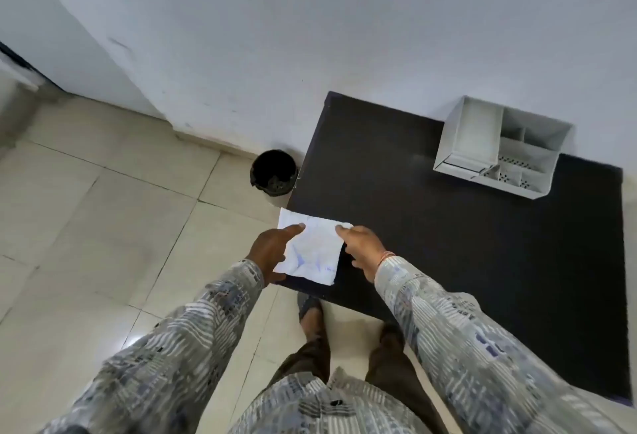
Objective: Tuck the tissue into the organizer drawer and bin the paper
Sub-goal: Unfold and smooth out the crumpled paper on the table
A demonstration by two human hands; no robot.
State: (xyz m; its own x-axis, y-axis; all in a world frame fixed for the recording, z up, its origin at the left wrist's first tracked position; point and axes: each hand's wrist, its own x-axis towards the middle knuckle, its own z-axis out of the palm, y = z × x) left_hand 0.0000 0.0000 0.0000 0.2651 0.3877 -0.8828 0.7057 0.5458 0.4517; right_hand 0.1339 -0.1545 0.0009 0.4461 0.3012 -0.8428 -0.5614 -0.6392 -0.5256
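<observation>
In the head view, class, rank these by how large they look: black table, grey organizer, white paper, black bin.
1. Black table
2. Grey organizer
3. White paper
4. Black bin

The paper lies nearer the camera than the organizer, so their true sizes stay unsure.

A dark tabletop [431,227] is carrying a creased white paper [312,251] overhanging its near left corner and a grey organizer [496,147] near the wall. The tiled floor [103,227] is bearing a black bin [274,173] beside the table.
</observation>
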